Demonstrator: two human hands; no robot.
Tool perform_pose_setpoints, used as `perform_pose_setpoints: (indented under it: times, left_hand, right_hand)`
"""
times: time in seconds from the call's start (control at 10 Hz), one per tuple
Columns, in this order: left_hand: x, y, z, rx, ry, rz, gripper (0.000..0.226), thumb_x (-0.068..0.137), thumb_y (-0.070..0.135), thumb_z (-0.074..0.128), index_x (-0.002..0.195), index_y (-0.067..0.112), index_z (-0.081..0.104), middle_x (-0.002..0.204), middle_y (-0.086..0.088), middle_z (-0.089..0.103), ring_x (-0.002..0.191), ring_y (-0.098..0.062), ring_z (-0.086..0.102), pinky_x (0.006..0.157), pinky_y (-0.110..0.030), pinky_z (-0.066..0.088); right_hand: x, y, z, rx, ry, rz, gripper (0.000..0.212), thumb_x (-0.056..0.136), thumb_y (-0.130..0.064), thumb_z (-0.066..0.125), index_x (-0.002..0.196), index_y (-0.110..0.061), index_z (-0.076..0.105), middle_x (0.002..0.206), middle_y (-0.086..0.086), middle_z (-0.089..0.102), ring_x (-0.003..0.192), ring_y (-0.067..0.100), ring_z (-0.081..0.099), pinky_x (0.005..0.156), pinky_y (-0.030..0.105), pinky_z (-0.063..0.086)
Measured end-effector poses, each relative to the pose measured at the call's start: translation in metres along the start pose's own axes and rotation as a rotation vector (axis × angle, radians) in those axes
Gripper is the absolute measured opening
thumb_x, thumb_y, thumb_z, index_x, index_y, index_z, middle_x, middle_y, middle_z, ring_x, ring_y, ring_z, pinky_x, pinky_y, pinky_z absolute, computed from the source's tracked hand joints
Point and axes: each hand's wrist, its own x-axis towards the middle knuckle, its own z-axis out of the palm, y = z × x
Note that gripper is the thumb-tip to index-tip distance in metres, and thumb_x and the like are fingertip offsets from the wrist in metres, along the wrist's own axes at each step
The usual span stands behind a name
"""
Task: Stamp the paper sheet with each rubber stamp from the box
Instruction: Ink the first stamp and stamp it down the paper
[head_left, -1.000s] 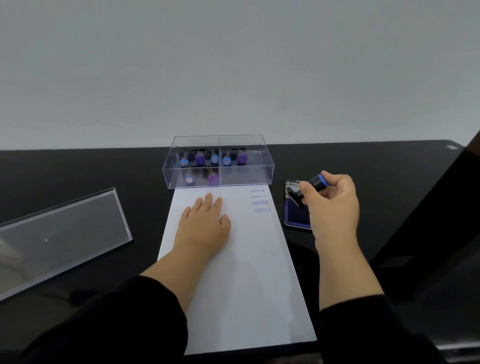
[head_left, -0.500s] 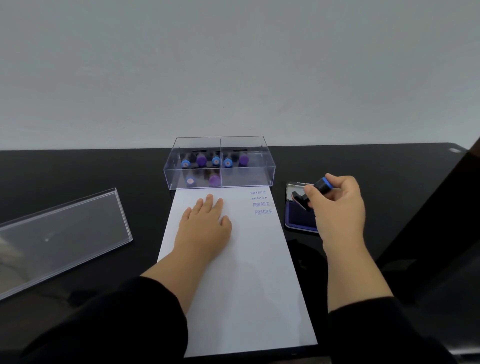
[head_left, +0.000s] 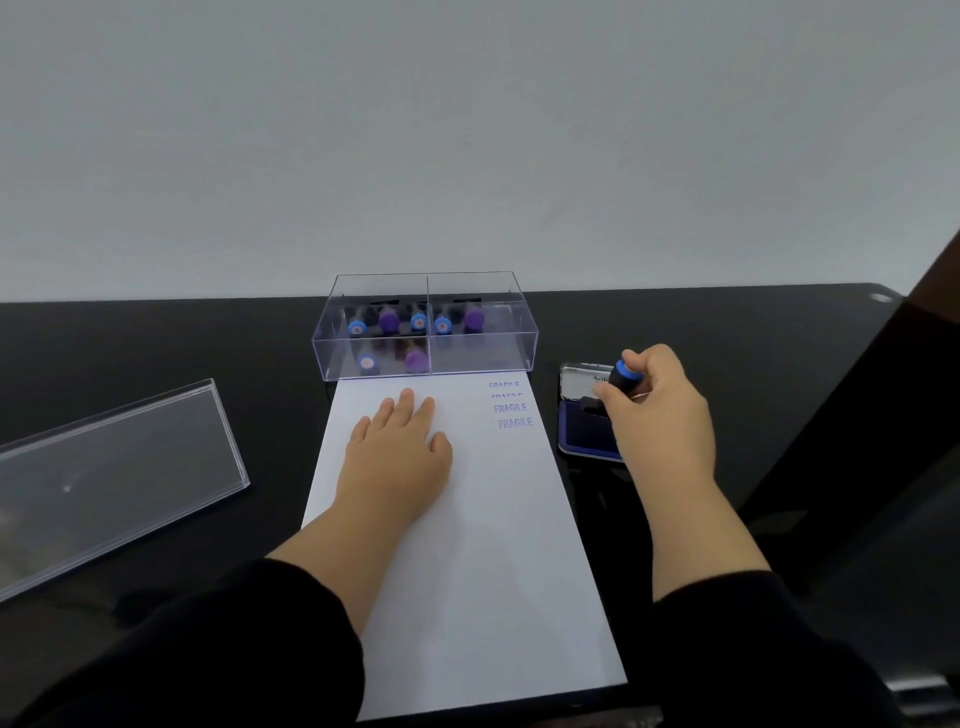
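The right hand (head_left: 662, 410) is pinching a blue-capped rubber stamp (head_left: 618, 378) between thumb and curled fingers, and is holding its base down at the blue ink pad (head_left: 584, 434); whether the rubber face is actually touching the ink is hidden by the fingers. The pad is lying open just beside the right edge of the paper sheet (head_left: 483, 545), its lid (head_left: 582, 382) tilted back.

The left hand (head_left: 397, 457) is lying flat on the upper part of the sheet, fingers straight and close together, pinning it to the black table (head_left: 156, 343).

Four purple FRAGILE imprints (head_left: 511, 408) are stacked in a column at the sheet's top right corner, the upper two looking fainter or partly cut off. That suggests four stampings are done, and the stamp in hand is probably being inked for the next.

Touching the sheet's far edge is the clear divided box (head_left: 423, 325), where seven blue- and purple-capped stamps (head_left: 389, 319) are standing or lying; which of them have already been used cannot be told. The box's clear lid (head_left: 104, 467) is resting well to the left. Much of the work seems to be remaining, with most of the sheet blank.
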Motion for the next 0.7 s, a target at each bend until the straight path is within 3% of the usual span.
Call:
perform_pose_setpoints:
  times: [0.2,0.3,0.4,0.7]
  left_hand:
    - [-0.0010,0.0002,-0.0001,-0.012,0.001,0.007,0.054,0.101,0.031,0.019,0.153,0.024,0.006,0.160,0.002,-0.003,0.147,-0.016,-0.003,0.117,-0.034,-0.003]
    - [-0.0007,-0.0004,-0.0001,-0.013,0.005,0.008,0.054,0.101,0.031,0.019,0.153,0.023,0.007,0.160,0.002,-0.003,0.147,-0.016,-0.003,0.118,-0.034,-0.002]
    - [-0.0011,-0.0009,0.0001,-0.023,0.003,0.010,0.054,0.101,0.032,0.020,0.153,0.023,0.007,0.160,0.002,-0.003,0.147,-0.016,-0.003,0.118,-0.034,-0.002]
    - [-0.0011,-0.0008,0.0003,-0.030,0.006,0.014,0.054,0.101,0.032,0.020,0.153,0.023,0.007,0.160,0.002,-0.003,0.147,-0.015,-0.003,0.117,-0.034,-0.003]
  right_hand:
    - [-0.0037,-0.0007,0.0077,-0.201,-0.004,-0.045,0.017,0.093,-0.020,0.057,0.095,-0.026,0.042,0.113,-0.004,0.060,0.083,0.014,0.053,0.065,0.033,0.051]
    - [-0.0071,0.0010,0.0117,-0.271,-0.017,-0.033,0.012,0.094,-0.020,0.054,0.104,-0.022,0.048,0.088,-0.002,0.055,0.072,0.017,0.049,0.054,0.028,0.040]
    - [-0.0086,0.0015,0.0138,-0.298,-0.009,-0.031,0.012,0.094,-0.019,0.053,0.104,-0.022,0.047,0.080,-0.002,0.050,0.067,0.017,0.046,0.048,0.025,0.032]
    - [-0.0078,0.0025,0.0138,-0.312,-0.018,-0.012,0.013,0.095,-0.019,0.051,0.098,-0.026,0.040,0.073,-0.005,0.045,0.061,0.014,0.042,0.046,0.024,0.030]
